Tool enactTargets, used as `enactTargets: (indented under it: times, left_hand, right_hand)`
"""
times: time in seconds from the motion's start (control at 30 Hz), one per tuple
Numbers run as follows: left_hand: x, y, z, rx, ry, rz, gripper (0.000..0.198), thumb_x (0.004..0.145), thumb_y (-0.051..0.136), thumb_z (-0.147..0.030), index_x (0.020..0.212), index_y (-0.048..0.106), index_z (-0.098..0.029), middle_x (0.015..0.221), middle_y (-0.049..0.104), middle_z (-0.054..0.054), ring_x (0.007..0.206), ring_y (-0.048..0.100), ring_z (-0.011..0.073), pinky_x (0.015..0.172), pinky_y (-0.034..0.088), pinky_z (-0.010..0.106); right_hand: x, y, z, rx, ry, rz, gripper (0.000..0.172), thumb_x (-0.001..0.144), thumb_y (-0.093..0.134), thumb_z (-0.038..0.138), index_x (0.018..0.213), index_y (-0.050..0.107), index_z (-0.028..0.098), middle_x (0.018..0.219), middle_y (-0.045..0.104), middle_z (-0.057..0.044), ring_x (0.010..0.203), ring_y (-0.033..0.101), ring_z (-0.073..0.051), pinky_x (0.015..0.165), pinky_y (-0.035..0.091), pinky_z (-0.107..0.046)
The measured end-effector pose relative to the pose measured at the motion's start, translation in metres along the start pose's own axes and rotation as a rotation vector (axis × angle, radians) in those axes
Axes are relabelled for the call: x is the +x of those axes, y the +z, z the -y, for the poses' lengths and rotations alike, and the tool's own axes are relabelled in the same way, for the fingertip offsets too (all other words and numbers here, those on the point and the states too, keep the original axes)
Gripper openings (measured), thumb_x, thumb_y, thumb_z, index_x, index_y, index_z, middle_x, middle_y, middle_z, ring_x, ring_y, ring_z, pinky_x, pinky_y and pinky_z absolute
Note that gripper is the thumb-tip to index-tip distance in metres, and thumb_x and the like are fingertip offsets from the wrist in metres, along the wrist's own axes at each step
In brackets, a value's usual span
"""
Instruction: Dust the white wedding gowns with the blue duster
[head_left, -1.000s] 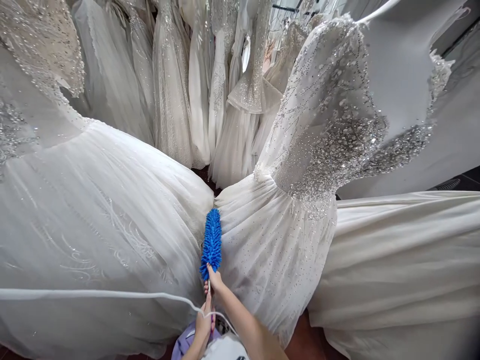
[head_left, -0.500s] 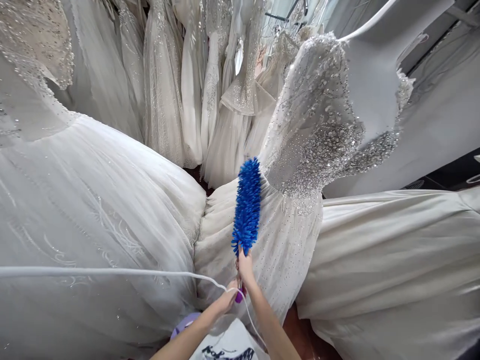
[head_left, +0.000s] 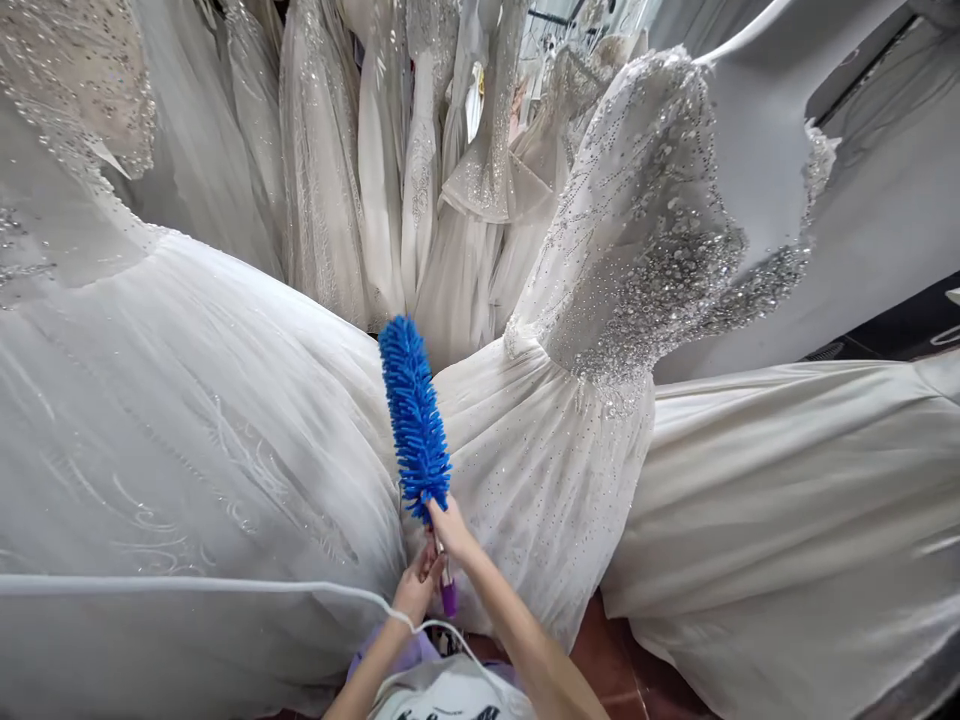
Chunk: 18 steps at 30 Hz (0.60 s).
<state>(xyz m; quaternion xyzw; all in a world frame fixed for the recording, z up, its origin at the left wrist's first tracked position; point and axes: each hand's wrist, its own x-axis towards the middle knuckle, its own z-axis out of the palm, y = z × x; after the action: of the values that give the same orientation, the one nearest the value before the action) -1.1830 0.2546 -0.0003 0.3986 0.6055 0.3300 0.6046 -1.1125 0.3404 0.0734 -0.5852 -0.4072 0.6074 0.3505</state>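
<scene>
A blue fuzzy duster (head_left: 415, 415) stands upright before me, its head leaning a little to the left. Just under the blue fibres, my right hand (head_left: 448, 525) is closed around the base of the duster. Lower down, my left hand (head_left: 418, 585) is closed on the duster's shaft, with the purple handle end (head_left: 448, 598) showing beside it. Behind the duster's head lie the skirts of two white gowns: a wide gown (head_left: 225, 400) on the left and a beaded gown (head_left: 540, 450) on a mannequin to the right. Whether the fibres touch the fabric I cannot tell.
A white cord (head_left: 225, 585) crosses the lower left and passes over my left wrist. Several sparkling gowns (head_left: 322, 180) hang close together at the back. A satin gown (head_left: 780, 500) spreads at right, above reddish-brown floor (head_left: 611, 660). Something purple (head_left: 397, 655) sits near my left forearm.
Both my hands and the duster have moved left, from in front of the beaded gown to between the two gowns. The duster's head now tilts left. The white cord sits lower.
</scene>
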Motion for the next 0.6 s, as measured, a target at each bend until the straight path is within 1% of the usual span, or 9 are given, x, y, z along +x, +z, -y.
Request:
enactTargets:
  times: [0.03,0.1,0.17,0.23,0.3,0.33,0.4,0.5,0.6]
  left_hand:
    - [-0.003,-0.004,-0.010,0.020,0.047,0.028,0.069,0.070,0.036,-0.083,0.086,0.062,-0.021,0.078,0.071,0.006,0.069,0.064,0.0209,0.068,0.049,0.032]
    - [-0.011,-0.007,-0.027,0.057,0.117,0.081,0.060,0.080,0.032,-0.074,0.087,0.061,-0.021,0.075,0.070,0.004,0.064,0.062,0.0182,0.066,0.048,0.031]
    - [-0.017,-0.006,-0.040,0.097,0.164,0.121,0.049,0.084,0.037,-0.065,0.086,0.060,-0.022,0.077,0.070,0.003,0.066,0.062,0.0172,0.068,0.047,0.030]
    - [-0.022,-0.003,-0.045,0.131,0.179,0.164,0.042,0.085,0.042,-0.061,0.086,0.059,-0.022,0.079,0.071,0.003,0.069,0.063,0.0170,0.071,0.047,0.029]
    - [-0.026,0.001,-0.040,0.130,0.184,0.200,0.039,0.085,0.042,-0.059,0.085,0.057,-0.023,0.081,0.071,0.002,0.072,0.064,0.0169,0.075,0.047,0.029]
    - [-0.027,0.003,-0.034,0.124,0.175,0.215,0.038,0.085,0.042,-0.059,0.084,0.057,-0.023,0.081,0.071,0.002,0.074,0.064,0.0170,0.075,0.047,0.029]
    - [-0.030,0.007,-0.016,0.105,0.131,0.236,0.038,0.083,0.043,-0.059,0.082,0.056,-0.023,0.081,0.070,0.002,0.077,0.064,0.0178,0.076,0.048,0.029]
    - [-0.033,0.012,0.017,0.117,-0.021,0.240,0.036,0.079,0.042,-0.058,0.080,0.054,-0.024,0.082,0.070,0.004,0.078,0.065,0.0192,0.074,0.050,0.030]
    - [-0.037,0.002,0.049,0.260,-0.187,0.211,0.030,0.079,0.045,-0.054,0.075,0.052,-0.025,0.079,0.071,0.002,0.075,0.067,0.0200,0.072,0.052,0.031]
  right_hand:
    - [-0.006,-0.013,0.013,-0.029,-0.071,-0.039,0.050,0.078,0.057,0.065,0.097,0.057,0.019,0.055,0.050,0.005,0.045,0.045,-0.012,0.045,0.040,-0.025]
    - [-0.021,-0.046,0.038,-0.111,-0.222,-0.177,0.053,0.080,0.055,0.065,0.103,0.057,0.018,0.064,0.059,0.001,0.055,0.053,-0.015,0.053,0.046,-0.027]
    - [-0.040,-0.084,0.057,-0.223,-0.342,-0.352,0.056,0.083,0.051,0.063,0.114,0.056,0.017,0.083,0.068,-0.006,0.076,0.063,-0.021,0.067,0.051,-0.031]
    - [-0.059,-0.118,0.059,-0.367,-0.331,-0.506,0.059,0.085,0.047,0.059,0.123,0.053,0.015,0.102,0.069,-0.013,0.095,0.065,-0.027,0.078,0.051,-0.034]
    - [-0.076,-0.139,0.041,-0.538,-0.170,-0.590,0.058,0.087,0.044,0.051,0.129,0.051,0.012,0.108,0.069,-0.017,0.099,0.066,-0.032,0.079,0.050,-0.038]
    - [-0.084,-0.144,0.026,-0.617,-0.068,-0.603,0.056,0.088,0.044,0.046,0.130,0.052,0.011,0.107,0.070,-0.019,0.097,0.068,-0.034,0.078,0.050,-0.039]
    - [-0.098,-0.139,-0.013,-0.735,0.092,-0.566,0.049,0.089,0.042,0.037,0.129,0.054,0.011,0.105,0.071,-0.019,0.096,0.069,-0.035,0.078,0.049,-0.040]
    - [-0.112,-0.109,-0.070,-0.809,0.226,-0.408,0.042,0.090,0.041,0.031,0.125,0.058,0.014,0.104,0.073,-0.017,0.100,0.069,-0.033,0.082,0.048,-0.038]
    - [-0.122,-0.078,-0.105,-0.796,0.247,-0.276,0.038,0.089,0.046,0.034,0.121,0.060,0.019,0.100,0.075,-0.013,0.098,0.070,-0.030,0.080,0.048,-0.035]
